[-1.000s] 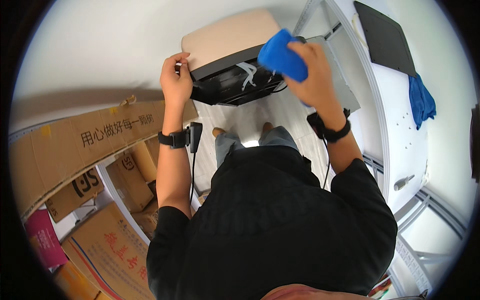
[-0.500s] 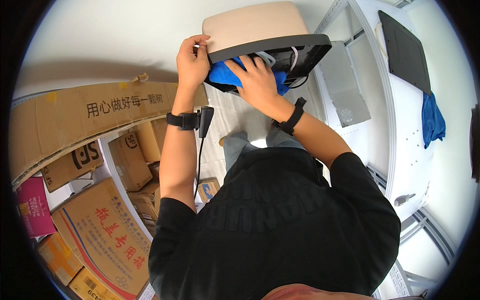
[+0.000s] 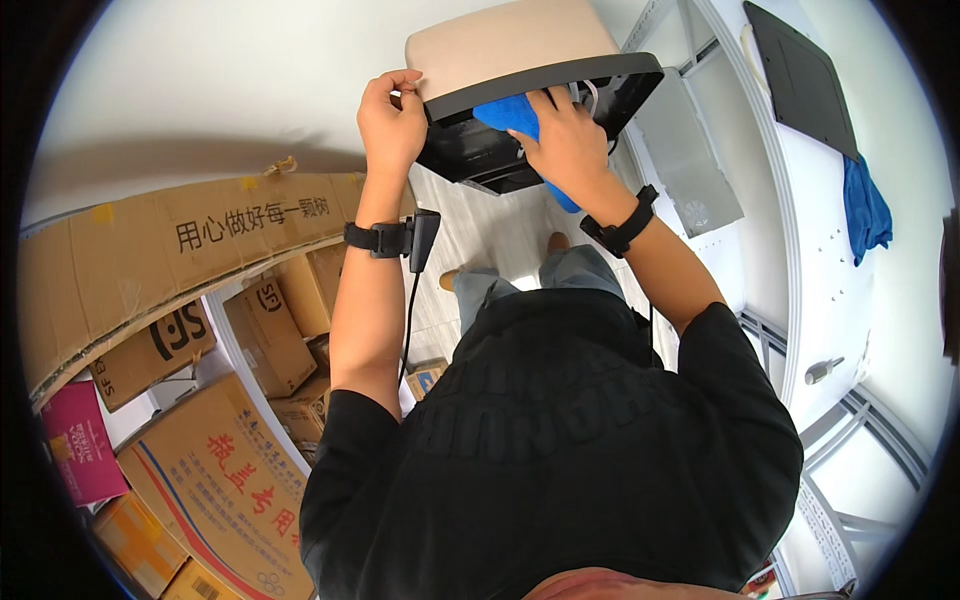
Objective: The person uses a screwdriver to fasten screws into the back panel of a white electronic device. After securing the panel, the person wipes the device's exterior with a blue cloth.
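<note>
A beige, round-cornered casing [image 3: 515, 50] with a dark grey rim is tipped up, so its black hollow side faces me. My left hand [image 3: 392, 122] is closed on the rim's left corner. Under the rim, my right hand [image 3: 568, 148] presses a blue cloth [image 3: 503, 112] against the black inside, with part of the cloth hanging below the palm. Those fingertips reach behind the rim and are partly hidden. A pale loop-shaped part [image 3: 592, 98] shows just beside the right fingers. What kind of appliance or furniture the casing belongs to, I cannot tell.
Left of me, a long cardboard sheet [image 3: 150, 235] tops a shelf packed with cartons [image 3: 215, 470]. On the right, a white surface holds a dark panel [image 3: 800, 80] and another blue cloth [image 3: 866, 210]. A grey plate [image 3: 690, 150] leans behind my right arm.
My right hand has slid to the right along the inside of the casing, taking the blue cloth with it and uncovering the black left part. The left hand keeps its hold on the corner.
</note>
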The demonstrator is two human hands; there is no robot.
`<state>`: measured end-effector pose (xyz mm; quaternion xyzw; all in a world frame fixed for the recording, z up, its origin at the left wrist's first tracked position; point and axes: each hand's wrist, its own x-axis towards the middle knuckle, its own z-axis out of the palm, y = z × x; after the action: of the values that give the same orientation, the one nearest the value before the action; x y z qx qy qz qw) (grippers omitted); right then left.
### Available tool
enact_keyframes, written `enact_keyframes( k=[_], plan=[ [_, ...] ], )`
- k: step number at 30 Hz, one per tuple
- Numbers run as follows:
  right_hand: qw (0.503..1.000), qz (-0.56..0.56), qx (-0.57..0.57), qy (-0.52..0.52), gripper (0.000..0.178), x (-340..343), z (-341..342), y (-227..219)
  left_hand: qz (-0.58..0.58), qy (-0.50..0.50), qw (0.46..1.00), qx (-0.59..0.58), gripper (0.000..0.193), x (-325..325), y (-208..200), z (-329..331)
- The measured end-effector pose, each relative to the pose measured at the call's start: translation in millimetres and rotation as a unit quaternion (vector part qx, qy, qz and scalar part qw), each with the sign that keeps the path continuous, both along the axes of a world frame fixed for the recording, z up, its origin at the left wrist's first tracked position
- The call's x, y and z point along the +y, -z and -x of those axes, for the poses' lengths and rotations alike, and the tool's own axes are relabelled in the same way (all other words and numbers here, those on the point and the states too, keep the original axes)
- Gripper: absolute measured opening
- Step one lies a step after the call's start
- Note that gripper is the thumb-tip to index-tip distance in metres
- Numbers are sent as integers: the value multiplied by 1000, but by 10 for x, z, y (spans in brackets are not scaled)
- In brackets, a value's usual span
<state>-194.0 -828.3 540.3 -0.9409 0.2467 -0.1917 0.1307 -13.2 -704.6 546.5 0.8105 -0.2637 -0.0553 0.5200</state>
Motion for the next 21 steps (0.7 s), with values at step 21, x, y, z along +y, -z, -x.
enact_keyframes(
  k=[21],
  plan=[
    [990, -119, -71, -38, 60, 433, -218, 263, 10, -6, 1000, -16, 21, 20, 66, -18]
  ],
)
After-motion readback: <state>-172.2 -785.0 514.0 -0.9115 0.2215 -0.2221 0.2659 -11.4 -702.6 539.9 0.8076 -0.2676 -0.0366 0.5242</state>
